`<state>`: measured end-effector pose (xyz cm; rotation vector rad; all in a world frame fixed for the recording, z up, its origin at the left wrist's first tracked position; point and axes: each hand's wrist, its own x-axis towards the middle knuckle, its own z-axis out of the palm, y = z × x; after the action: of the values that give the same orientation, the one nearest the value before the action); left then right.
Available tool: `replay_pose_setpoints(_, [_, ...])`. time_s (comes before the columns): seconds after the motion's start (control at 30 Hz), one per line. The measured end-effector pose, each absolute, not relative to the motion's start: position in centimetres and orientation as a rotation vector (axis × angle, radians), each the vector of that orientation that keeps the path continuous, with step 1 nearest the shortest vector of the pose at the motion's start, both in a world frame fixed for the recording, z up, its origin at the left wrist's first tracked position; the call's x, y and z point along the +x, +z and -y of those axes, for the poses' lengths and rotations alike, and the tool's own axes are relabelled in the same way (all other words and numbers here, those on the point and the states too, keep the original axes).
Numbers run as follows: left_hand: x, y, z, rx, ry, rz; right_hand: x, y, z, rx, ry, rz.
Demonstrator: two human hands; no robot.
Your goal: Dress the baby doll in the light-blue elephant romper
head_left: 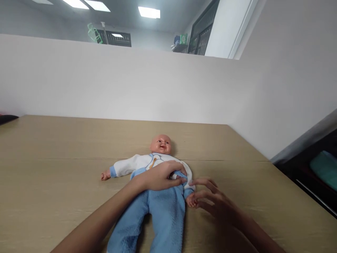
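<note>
Doll (156, 196) lies on its back on the bench, in front of you, head away and legs toward you, in a white top (142, 161) and blue fleece trousers (167, 211). Your left hand (167, 175) reaches across its belly and appears to pinch the waistband (181, 174) between thumb and fingers, on the right side as you look. Your right hand (216, 200) has its fingers spread beside the doll's sleeve (189, 172) and fist (191, 200); you cannot tell for sure whether the fingertips touch.

For good handling, keep the pinch on the fabric edge alone, so the top does not bunch under it, and steady the doll's body so that it doesn't slide. The near sleeve, with its blue cuff, lies against the trousers' side and could snag; ease it outward rather than tugging past it. Your own left wrist hides part of the waist, so watch the edge around it.

Farther out, the other plastic fist (105, 175) rests on the bench (65, 140). A white partition (118, 80) rises behind, and a dark unit holding something teal (325, 168) stands at right, well apart.
</note>
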<state>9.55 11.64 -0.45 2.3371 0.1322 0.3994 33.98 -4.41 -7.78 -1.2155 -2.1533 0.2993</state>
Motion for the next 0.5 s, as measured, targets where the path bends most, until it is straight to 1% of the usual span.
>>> replay_pose_setpoints(0.2, [9.2,0.1,-11.5,2.385,0.436,-0.082,32.9,-7.1,1.5,-1.202,0.459,1.621])
replay_pose_setpoints(0.27, [9.0,0.3,-11.5,2.438,0.433,-0.049,32.4,-7.0,0.2,-1.187,0.428,1.590])
replay_pose_setpoints(0.4, [8.5,0.2,-11.4,2.541,0.472,-0.055,30.8,-7.2,-1.3,-1.167,0.379,1.699])
replay_pose_setpoints(0.5, [8.7,0.0,-11.3,2.558,0.513,-0.080,29.6,-8.0,-0.8,-1.217,0.512,1.644])
